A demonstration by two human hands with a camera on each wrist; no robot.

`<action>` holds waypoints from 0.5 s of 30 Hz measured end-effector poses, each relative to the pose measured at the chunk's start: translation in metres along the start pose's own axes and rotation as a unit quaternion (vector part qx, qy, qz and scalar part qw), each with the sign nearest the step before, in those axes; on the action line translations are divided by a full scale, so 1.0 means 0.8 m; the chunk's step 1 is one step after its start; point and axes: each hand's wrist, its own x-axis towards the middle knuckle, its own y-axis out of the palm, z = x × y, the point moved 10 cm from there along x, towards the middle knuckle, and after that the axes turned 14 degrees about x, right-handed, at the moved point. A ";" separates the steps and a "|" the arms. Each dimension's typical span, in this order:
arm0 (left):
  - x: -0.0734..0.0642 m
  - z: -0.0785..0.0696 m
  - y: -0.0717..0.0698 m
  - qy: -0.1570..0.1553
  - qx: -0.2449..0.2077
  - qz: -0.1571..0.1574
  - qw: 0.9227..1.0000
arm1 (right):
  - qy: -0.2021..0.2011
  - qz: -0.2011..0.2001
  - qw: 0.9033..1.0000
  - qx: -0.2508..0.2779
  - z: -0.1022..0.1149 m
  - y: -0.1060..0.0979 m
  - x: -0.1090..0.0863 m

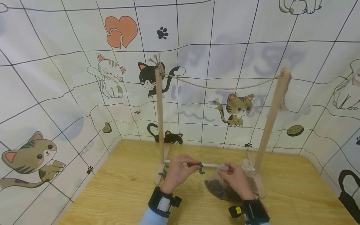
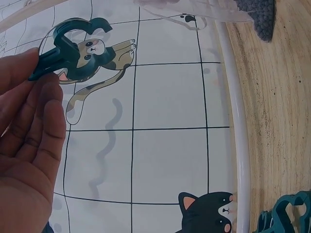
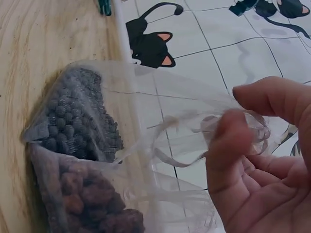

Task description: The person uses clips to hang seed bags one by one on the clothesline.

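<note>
My left hand (image 1: 180, 172) pinches a teal plastic clothes peg (image 2: 73, 56) by its handle end between thumb and fingers, its hooked jaws pointing away from the palm. Thumb and fingertips of my right hand (image 1: 237, 181) hold the gathered ribbon top of a sheer drawstring bag (image 3: 80, 114). Small dark grey balls fill the bottom of that bag, which slumps on the table. Against it lies a second sheer bag (image 3: 92, 194) with reddish-brown wrinkled pieces inside. More teal pegs (image 2: 289, 213) lie by the left foot of the wooden frame.
A wooden frame with a left post (image 1: 159, 115) and right post (image 1: 271, 122) stands on the wooden table (image 1: 112, 187). A slack rope (image 1: 219, 88) joins the post tops, and a white rod (image 1: 211, 165) runs low between them. Cat-printed cloth surrounds the table; a black strap (image 1: 348, 193) is at right.
</note>
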 end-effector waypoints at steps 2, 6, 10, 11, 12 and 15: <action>0.000 0.000 -0.001 0.003 0.003 -0.002 1.000 | 0.018 0.005 0.999 0.045 -0.002 0.001 0.000; 0.001 -0.003 -0.003 0.007 0.014 -0.007 1.000 | 0.036 0.005 0.994 0.106 -0.004 0.003 0.001; 0.000 -0.004 -0.007 0.006 0.028 -0.013 0.999 | 0.011 0.004 0.997 0.078 0.004 0.001 -0.001; -0.001 -0.005 -0.008 0.005 0.030 -0.015 0.999 | 0.000 0.003 0.998 0.062 0.008 0.001 -0.002; -0.001 -0.006 -0.009 0.008 0.030 -0.018 0.999 | -0.013 0.002 0.999 0.041 0.012 0.000 -0.003; -0.003 -0.007 -0.014 0.011 0.035 -0.028 0.999 | -0.056 -0.005 0.998 -0.020 0.028 -0.003 -0.008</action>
